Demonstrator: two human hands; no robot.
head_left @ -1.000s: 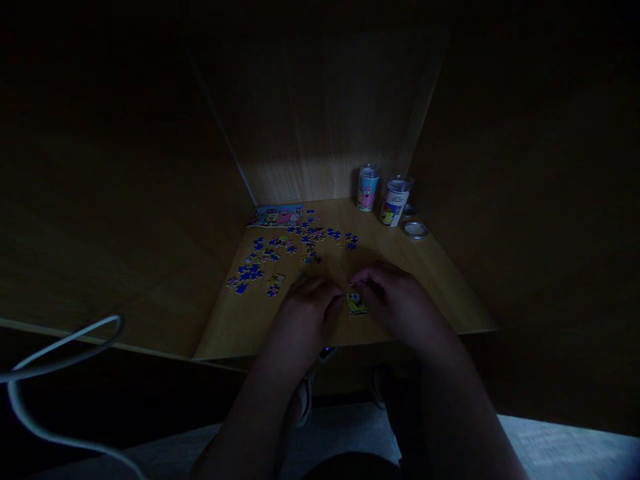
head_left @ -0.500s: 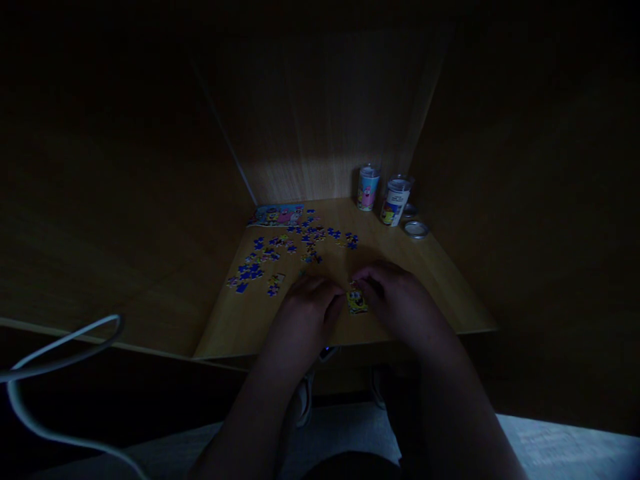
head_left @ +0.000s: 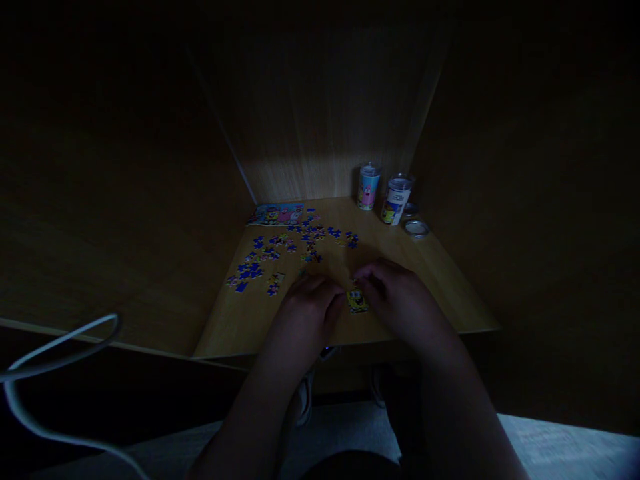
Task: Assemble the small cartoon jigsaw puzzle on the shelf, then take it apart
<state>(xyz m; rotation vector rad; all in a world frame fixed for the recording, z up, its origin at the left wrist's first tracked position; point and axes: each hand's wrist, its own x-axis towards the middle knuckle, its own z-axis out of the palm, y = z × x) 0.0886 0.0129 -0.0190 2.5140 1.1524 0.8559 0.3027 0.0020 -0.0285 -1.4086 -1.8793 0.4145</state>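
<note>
A small joined section of a jigsaw puzzle (head_left: 357, 302), yellow with a cartoon face, lies near the table's front edge between my hands. My left hand (head_left: 313, 303) is closed, its fingertips at the section's upper left edge; whether anything is between them is hidden. Just above the section, my right hand (head_left: 393, 293) pinches a small puzzle piece (head_left: 354, 282), mostly covered by the fingers. Loose puzzle pieces (head_left: 250, 270), many with blue backs up, are spread over the left and middle of the table.
A cartoon picture sheet (head_left: 277, 214) lies at the back left. Two printed clear-topped cans, one pink and blue (head_left: 368, 189) and one white and blue (head_left: 397, 201), stand at the back right beside metal lids (head_left: 417, 229). Wooden panels (head_left: 320, 133) enclose the table. A white cable (head_left: 60, 437) loops at lower left.
Both hands stay at the joined section almost unmoved. My right fingertips have shifted very slightly at its upper edge.
</note>
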